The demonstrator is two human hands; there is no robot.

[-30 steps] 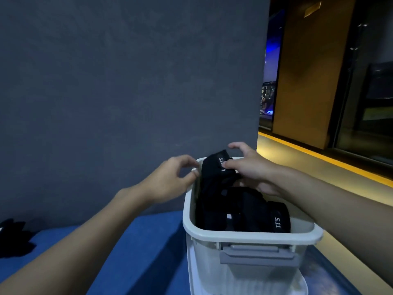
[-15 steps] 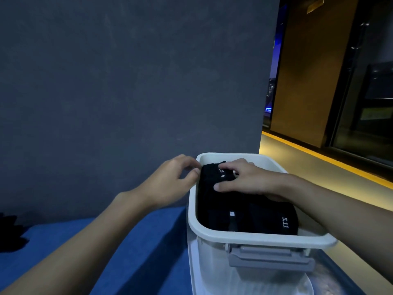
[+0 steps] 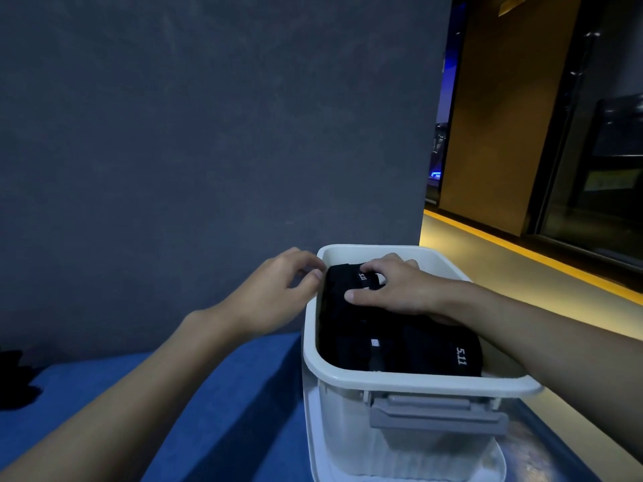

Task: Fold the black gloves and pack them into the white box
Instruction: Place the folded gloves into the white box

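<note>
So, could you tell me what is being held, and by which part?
The right hand grips the top black glove at its labelled far end; left hand: cannot be told.

a blue bench (image 3: pixel 226 412) fills the lower left, backed by a plain grey wall (image 3: pixel 208 133) that takes up most of the view. to the right of the wall a lit floor (image 3: pixel 487 273) runs back, edged by a yellow stripe (image 3: pixel 556 266). beyond it stand a brown panel (image 3: pixel 494 116) and dark glass (image 3: pixel 609 151), with a small blue light (image 3: pixel 435 175) between wall and panel.
</note>
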